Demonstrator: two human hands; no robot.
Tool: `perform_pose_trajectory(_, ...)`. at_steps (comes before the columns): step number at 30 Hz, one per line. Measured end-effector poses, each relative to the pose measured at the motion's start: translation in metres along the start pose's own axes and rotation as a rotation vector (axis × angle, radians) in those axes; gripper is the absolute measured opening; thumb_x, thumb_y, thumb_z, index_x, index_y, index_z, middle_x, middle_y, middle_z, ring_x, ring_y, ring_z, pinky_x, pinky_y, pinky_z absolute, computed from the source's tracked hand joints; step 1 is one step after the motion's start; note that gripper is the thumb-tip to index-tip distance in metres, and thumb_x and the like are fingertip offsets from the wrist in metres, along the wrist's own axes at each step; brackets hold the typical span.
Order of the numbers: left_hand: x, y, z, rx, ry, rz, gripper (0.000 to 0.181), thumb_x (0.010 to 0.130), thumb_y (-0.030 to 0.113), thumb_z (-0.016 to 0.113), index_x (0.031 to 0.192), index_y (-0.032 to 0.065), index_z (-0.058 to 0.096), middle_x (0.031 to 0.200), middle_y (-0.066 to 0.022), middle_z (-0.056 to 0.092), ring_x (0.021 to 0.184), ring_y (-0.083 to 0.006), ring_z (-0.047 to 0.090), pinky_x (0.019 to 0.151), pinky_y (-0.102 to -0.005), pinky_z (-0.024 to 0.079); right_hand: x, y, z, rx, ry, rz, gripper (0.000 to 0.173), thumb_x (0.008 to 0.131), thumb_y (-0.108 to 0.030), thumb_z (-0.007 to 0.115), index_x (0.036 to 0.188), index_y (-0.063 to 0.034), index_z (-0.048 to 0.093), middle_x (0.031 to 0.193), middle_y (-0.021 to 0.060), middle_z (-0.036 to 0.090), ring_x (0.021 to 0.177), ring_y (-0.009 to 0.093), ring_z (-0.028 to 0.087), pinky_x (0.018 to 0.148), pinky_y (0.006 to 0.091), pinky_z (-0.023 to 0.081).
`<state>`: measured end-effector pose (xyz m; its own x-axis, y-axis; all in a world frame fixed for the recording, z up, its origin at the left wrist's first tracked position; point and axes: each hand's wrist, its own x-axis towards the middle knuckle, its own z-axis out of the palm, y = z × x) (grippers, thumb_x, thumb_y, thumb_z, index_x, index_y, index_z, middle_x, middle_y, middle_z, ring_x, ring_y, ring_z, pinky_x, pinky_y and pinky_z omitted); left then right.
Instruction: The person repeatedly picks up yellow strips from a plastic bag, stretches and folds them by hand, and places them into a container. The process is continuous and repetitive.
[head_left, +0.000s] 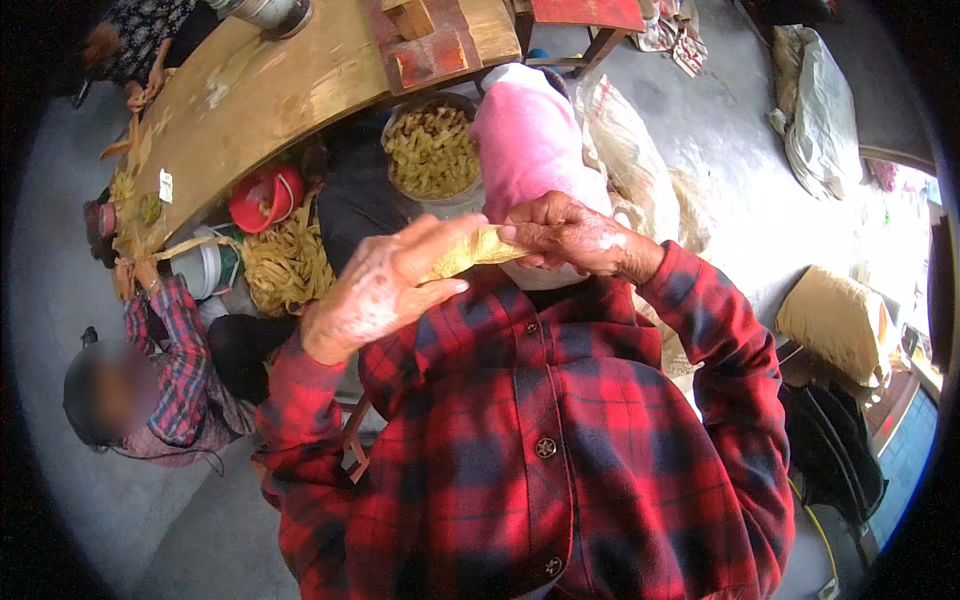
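Note:
A crinkled, pale yellow strip (480, 251) of leaf-like material stretches between my two hands above my lap. My left hand (382, 292) grips its left end, the fingers over it and the thumb below. At the other end, my right hand (562, 232) pinches it between thumb and curled fingers. Pink cloth (532, 135) covers my leg just beyond the hands. A round basin (430, 199) filled with short yellow-green and brown pieces (431, 150) stands further out. To the left lies a heap of long, pale yellow strips (289, 262).
A wooden table (300, 67) curves across the upper left, with a red bucket (266, 199) and white bucket (202, 262) beside it. Another person (180, 367) handles strips at left; further hands (146, 90) work beyond. Plastic sacks (630, 150) lie right of my leg.

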<state>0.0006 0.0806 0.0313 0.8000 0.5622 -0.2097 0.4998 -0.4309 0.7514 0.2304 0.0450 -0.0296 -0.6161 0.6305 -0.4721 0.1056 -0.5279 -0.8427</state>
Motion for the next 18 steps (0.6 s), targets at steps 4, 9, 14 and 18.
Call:
perform_pose_trajectory(4,-0.007,-0.010,0.013,0.137,0.006,0.016,0.027,0.083,0.008,0.058,0.109,0.0047,0.055,0.086,-0.0163,0.057,0.077,-0.0363,0.058,0.064,-0.0415,0.046,0.003,0.009,0.003,-0.035,0.030,-0.149,0.033,0.093,-0.030,0.049,0.080,-0.0026,0.060,0.059,-0.0019,0.044,0.055,0.009,0.041,0.050,0.0257,0.035)
perform_pose_trajectory(9,-0.004,-0.022,0.003,-0.175,-0.237,-0.048,0.013,0.089,0.013,0.052,0.089,0.0001,0.055,0.069,-0.0145,0.054,0.061,-0.0339,0.054,0.055,-0.0368,0.042,0.007,0.015,0.009,-0.189,0.018,-0.485,0.031,0.093,-0.026,0.051,0.095,0.0031,0.061,0.067,0.0062,0.054,0.062,0.013,0.049,0.058,0.0309,0.042)
perform_pose_trajectory(14,-0.006,-0.020,-0.006,-0.611,-0.220,-0.124,0.025,0.088,0.025,0.056,0.084,-0.0001,0.061,0.077,-0.0042,0.057,0.067,-0.0125,0.052,0.057,-0.0261,0.040,0.004,0.002,0.009,-0.176,-0.014,-0.362,0.031,0.094,-0.026,0.049,0.090,0.0026,0.059,0.063,0.0053,0.050,0.061,0.012,0.046,0.056,0.0311,0.040)
perform_pose_trajectory(18,-0.009,-0.024,0.017,-1.072,0.143,-0.005,0.030,0.084,0.029,0.060,0.077,0.0004,0.065,0.105,-0.0180,0.056,0.089,-0.0219,0.052,0.078,-0.0276,0.041,0.004,-0.004,0.017,0.007,-0.037,-0.271,0.031,0.095,-0.027,0.047,0.082,-0.0010,0.056,0.059,-0.0002,0.042,0.057,0.008,0.039,0.051,0.0272,0.034)
